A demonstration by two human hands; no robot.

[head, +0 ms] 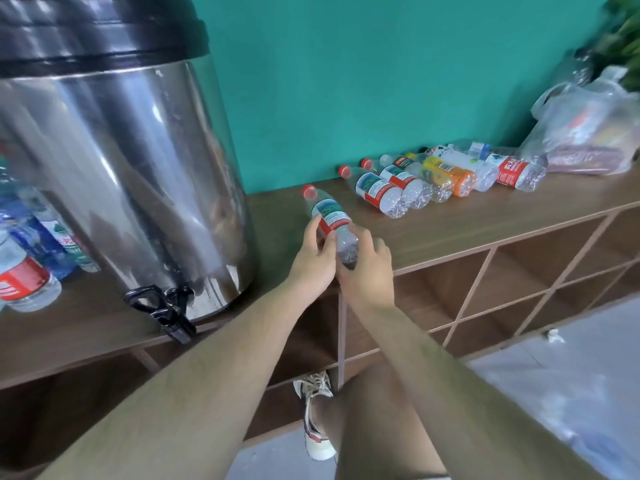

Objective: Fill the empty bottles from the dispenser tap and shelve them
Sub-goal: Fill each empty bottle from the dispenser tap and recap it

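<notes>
Left hand [313,259], right hand [367,270] hold 1 bottle [330,214] (red-capped) beside dispenser [121,168].

Clear red-labelled bottle [519,174], upper right, last in the lying row: large white Chinese characters along the red label, too blurred to read surely.
Orange-and-yellow plastic bottle [450,174], same row: barcode panel, digits illegible.
Clear red-capped bottle [330,213], frame centre: red-and-white label with a green picture, print too small to read.
Clear upright bottle [26,282], left edge: red band with white marks, cut off by the frame.
Green-and-white labelled bottle [64,240], left: red Chinese characters, blurred.
</notes>
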